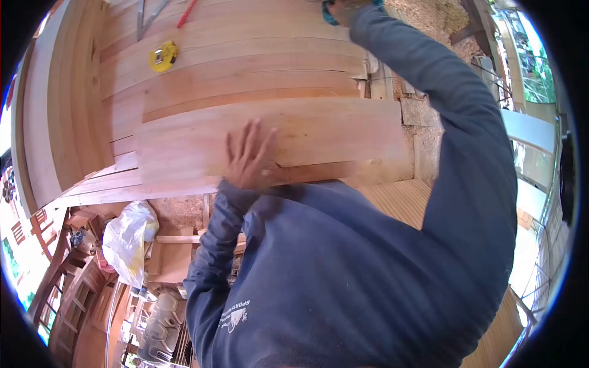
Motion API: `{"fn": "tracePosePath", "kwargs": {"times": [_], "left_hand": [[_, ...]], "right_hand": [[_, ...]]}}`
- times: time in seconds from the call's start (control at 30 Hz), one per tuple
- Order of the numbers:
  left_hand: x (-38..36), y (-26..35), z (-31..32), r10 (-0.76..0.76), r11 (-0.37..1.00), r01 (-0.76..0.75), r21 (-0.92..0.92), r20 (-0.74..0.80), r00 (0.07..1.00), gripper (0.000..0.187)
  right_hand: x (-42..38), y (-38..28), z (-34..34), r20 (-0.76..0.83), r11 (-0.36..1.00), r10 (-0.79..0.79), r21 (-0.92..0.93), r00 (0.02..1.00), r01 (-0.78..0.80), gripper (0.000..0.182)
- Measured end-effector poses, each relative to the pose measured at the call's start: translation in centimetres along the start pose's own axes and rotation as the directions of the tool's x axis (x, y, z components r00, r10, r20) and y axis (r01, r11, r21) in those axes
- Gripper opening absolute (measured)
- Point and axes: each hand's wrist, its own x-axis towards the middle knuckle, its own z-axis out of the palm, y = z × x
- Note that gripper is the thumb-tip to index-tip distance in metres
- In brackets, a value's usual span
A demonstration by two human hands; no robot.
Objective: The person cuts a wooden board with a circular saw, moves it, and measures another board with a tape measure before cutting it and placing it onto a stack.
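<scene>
My left hand lies on a wide plank, its fingers spread and holding nothing. The plank rests across other boards in front of my body. My right arm reaches to the top of the view, where my right hand is closed around a teal tool. The frame edge cuts off most of this tool, and its kind cannot be made out. A yellow tape measure rests on the boards at the upper left, near a red pencil-like stick and a metal square.
Tall stacked timber stands along the left side. Sawdust covers the ground at the upper right. Below the planks at the lower left are a white plastic bag, stacked chairs and wooden furniture parts.
</scene>
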Motion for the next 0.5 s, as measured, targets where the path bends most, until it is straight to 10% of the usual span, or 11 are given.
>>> {"fn": "tracePosePath", "kwargs": {"times": [0.1,0.17,0.3,0.47,0.5], "left_hand": [[-1.7,-2.6,1.0,0.015,0.998,-0.015,0.056,0.005,1.0,0.111],[-1.5,-2.8,0.9,0.013,0.992,-0.015,0.123,0.012,1.0,0.107],[-1.6,-3.4,2.5,0.075,0.954,-0.055,0.296,-0.056,0.996,0.091],[-1.7,-4.1,3.2,0.156,0.741,-0.111,0.662,-0.01,0.988,0.085],[-1.7,-3.6,2.5,0.154,0.865,-0.136,0.483,0.003,0.988,0.086]], "right_hand": [[-9.3,6.6,-2.6,-0.283,0.984,-0.116,0.095,0.952,0.148,0.036],[-16.1,6.4,-8.0,0.157,0.988,0.072,0.123,0.985,-0.092,0.05],[-30.1,5.9,-5.6,0.255,0.89,0.354,0.203,0.9,-0.408,0.063],[-44.8,-1.4,-6.3,0.358,0.409,0.739,0.435,0.57,-0.802,0.046],[-47.3,-4.0,-7.3,0.382,0.233,0.796,0.523,0.469,-0.82,0.042]]}}
